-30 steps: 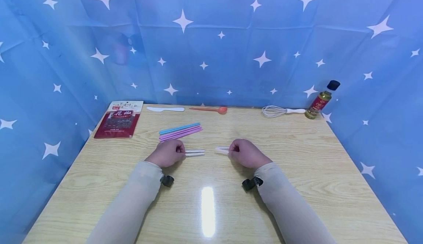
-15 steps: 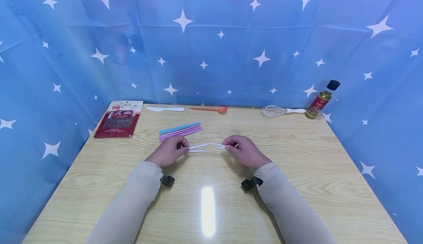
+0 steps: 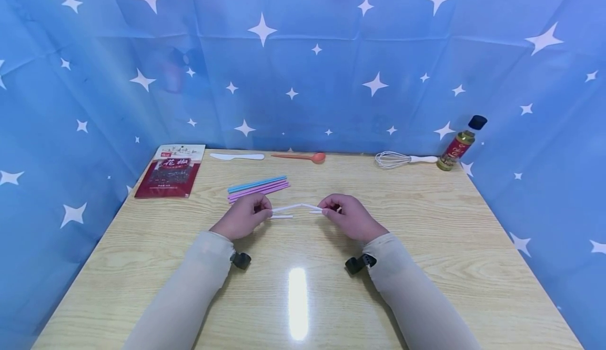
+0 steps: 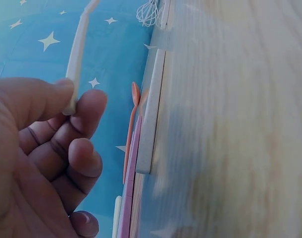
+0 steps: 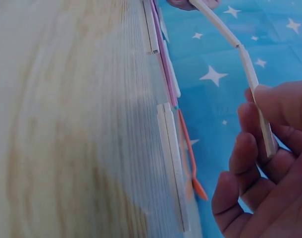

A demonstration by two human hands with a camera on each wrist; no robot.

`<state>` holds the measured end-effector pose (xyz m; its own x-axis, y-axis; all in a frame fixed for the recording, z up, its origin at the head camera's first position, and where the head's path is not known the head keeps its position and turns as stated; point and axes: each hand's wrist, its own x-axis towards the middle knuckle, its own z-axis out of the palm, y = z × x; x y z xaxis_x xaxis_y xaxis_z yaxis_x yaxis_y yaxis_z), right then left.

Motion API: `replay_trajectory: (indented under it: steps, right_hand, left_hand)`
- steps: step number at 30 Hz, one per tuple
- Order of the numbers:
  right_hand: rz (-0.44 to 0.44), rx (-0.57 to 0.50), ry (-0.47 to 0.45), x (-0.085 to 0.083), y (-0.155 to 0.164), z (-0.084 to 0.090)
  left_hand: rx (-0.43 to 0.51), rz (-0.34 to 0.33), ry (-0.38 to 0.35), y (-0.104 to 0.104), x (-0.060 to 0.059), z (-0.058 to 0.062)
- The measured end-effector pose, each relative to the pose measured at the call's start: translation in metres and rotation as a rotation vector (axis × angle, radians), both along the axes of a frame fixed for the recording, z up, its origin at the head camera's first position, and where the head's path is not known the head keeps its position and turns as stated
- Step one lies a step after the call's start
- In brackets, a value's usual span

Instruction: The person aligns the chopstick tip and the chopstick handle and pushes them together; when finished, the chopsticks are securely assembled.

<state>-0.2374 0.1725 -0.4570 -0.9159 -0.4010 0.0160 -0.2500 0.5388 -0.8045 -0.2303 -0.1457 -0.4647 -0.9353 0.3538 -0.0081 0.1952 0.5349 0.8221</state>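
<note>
My left hand and right hand pinch the opposite ends of a thin white stick between thumb and fingers. It is raised over the table and angled at a joint midway, where its two lengths meet tip to tip, as the right wrist view shows. Below it, more white sticks lie on the table: one short white piece by the left fingers, and a side-by-side pair under the right hand. In the left wrist view, the held end sticks up past the thumb.
Blue and pink sticks lie just beyond the left hand. Along the back edge are a red spice packet, a white knife, an orange spoon, a whisk and an oil bottle. A starry blue curtain hangs behind.
Both hands have come up slightly from the table and closer together. White lengths that were apart now meet at an angle between them; over the last half second almost nothing has moved.
</note>
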Motion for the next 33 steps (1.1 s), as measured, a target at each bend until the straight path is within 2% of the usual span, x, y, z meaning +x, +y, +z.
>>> replay_trajectory:
  steps: [7, 16, 33]
  right_hand:
    - [-0.001, -0.008, 0.001, 0.0001, -0.0004, -0.0002]
    - [-0.006, 0.01, 0.016, 0.0014, 0.0011, 0.0007]
    - [-0.001, -0.016, 0.1, 0.0052, -0.005, -0.0038]
  left_hand:
    - [0.031, 0.005, -0.021, 0.0009, 0.0017, 0.0015]
    - [0.053, 0.007, 0.01, 0.0003, 0.0035, 0.0045]
    - [0.024, 0.006, 0.067, 0.0054, 0.0068, 0.0096]
